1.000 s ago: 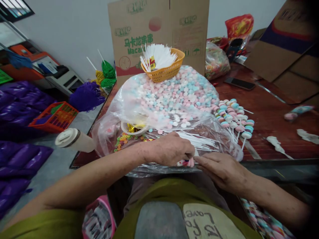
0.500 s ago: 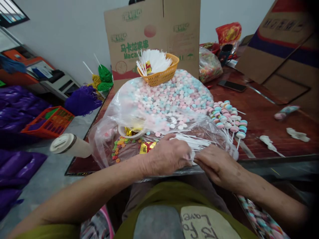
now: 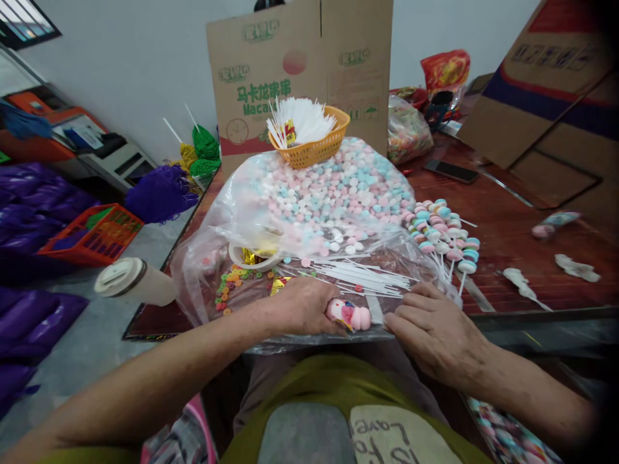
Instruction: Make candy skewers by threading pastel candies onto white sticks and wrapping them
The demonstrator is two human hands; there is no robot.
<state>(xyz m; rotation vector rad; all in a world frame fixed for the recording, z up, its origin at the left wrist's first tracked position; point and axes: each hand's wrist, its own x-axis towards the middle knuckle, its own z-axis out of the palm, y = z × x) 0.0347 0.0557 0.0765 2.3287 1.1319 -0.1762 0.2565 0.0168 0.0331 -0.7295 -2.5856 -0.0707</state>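
My left hand (image 3: 304, 306) is closed around a pink marshmallow stack (image 3: 360, 318) with a printed wrapper piece at its near end. Its pink round end points right, over the front of the clear plastic bag (image 3: 271, 345). Just to the right, my right hand (image 3: 432, 332) is closed with fingers curled at the bag's front edge. Whatever its fingertips pinch is hidden. Beyond both hands lie loose white sticks (image 3: 372, 277). Colourful ring candies (image 3: 226, 290) and a gold wrapper (image 3: 279, 285) are left of them.
Many pastel marshmallows (image 3: 333, 193) fill the bag behind, below a yellow basket (image 3: 316, 153) of white sticks. Finished marshmallow skewers (image 3: 445, 232) lie at right, near a phone (image 3: 451, 171). A lidded cup (image 3: 135, 281) stands left; a cardboard box (image 3: 309, 71) rises behind.
My hands have moved apart: the left shifted slightly left and down, the right slightly to the right. The pink marshmallow stack in my left hand now shows.
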